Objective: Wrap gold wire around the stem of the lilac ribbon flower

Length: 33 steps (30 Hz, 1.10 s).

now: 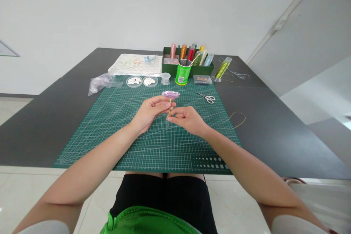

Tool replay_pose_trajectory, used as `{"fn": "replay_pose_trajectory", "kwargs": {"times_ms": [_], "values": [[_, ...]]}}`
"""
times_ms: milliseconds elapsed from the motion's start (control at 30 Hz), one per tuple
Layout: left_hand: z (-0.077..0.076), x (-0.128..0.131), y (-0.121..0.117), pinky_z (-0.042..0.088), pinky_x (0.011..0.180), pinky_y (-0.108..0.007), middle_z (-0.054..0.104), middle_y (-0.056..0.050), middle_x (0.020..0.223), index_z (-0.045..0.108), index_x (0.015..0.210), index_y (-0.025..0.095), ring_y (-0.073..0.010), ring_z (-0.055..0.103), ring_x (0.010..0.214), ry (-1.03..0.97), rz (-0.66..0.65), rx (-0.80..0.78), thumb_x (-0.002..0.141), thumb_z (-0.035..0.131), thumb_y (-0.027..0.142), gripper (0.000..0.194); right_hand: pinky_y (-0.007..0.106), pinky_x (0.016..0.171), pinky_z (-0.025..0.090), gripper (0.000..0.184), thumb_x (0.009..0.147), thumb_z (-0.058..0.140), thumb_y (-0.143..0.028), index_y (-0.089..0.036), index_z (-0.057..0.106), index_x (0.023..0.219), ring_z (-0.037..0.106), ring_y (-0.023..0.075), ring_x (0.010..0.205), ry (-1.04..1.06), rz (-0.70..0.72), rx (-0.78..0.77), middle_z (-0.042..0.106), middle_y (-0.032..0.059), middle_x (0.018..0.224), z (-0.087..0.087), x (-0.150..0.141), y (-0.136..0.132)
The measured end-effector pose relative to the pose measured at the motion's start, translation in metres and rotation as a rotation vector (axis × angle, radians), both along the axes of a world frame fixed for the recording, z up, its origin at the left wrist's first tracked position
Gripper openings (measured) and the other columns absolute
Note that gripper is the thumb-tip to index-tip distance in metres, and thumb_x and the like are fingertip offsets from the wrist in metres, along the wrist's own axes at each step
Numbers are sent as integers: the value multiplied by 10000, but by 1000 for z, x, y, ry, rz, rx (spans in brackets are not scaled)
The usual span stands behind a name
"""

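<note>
A pale purple artificial flower (170, 94) stands upright over the green cutting mat (117, 146), its thin stem wrapped partly in yellow-green thread. My left hand (149, 112) pinches the stem just below the petals, between thumb and fingers. Lower on the same stem, the fingertips of my right hand (189, 120) are closed. The bare lower tip of the stem pokes out beneath them. A loose piece of yellow-green thread (241, 115) curls on the mat's right edge and the table, apart from my hands.
White-handled scissors (210, 98) lie right of the flower. Behind are a green can (182, 73) of tools, a dark green box (203, 70) of thread spools, a green thread spool (222, 68), two dishes of white pieces (134, 81), a plastic bag (100, 83) and white sheets (131, 66).
</note>
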<state>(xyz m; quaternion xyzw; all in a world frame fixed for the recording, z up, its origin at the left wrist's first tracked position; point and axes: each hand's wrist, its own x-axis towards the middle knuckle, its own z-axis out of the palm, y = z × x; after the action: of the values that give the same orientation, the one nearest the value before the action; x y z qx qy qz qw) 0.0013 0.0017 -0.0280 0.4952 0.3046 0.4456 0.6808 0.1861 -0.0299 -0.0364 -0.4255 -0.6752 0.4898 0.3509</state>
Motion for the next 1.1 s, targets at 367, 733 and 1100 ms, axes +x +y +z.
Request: {"fn": "replay_pose_trajectory", "kwargs": {"times_ms": [367, 733, 1100], "values": [[2, -7, 7, 577, 731, -222, 845, -93, 994, 854, 974, 166, -156, 770, 866, 65, -64, -84, 787, 894, 366, 276, 249, 480, 166, 161, 863, 699, -314, -157, 714, 833, 215, 53, 454, -18, -24, -30, 287, -136, 473, -3, 1, 1], [2, -3, 3, 574, 686, -196, 839, -65, 1011, 832, 937, 186, -145, 770, 887, 32, -51, 7, 761, 917, 411, 298, 270, 506, 157, 183, 873, 698, -329, -158, 739, 823, 209, 55, 464, -82, -27, 66, 272, -127, 477, 0, 10, 4], [-1, -3, 4, 636, 851, -353, 853, -107, 1002, 827, 1037, 166, -253, 807, 984, 189, -61, 188, 754, 911, 390, 371, 265, 508, 179, 213, 878, 701, -362, -155, 726, 833, 207, 58, 472, -88, -19, 77, 258, -132, 490, 0, 12, 6]]}}
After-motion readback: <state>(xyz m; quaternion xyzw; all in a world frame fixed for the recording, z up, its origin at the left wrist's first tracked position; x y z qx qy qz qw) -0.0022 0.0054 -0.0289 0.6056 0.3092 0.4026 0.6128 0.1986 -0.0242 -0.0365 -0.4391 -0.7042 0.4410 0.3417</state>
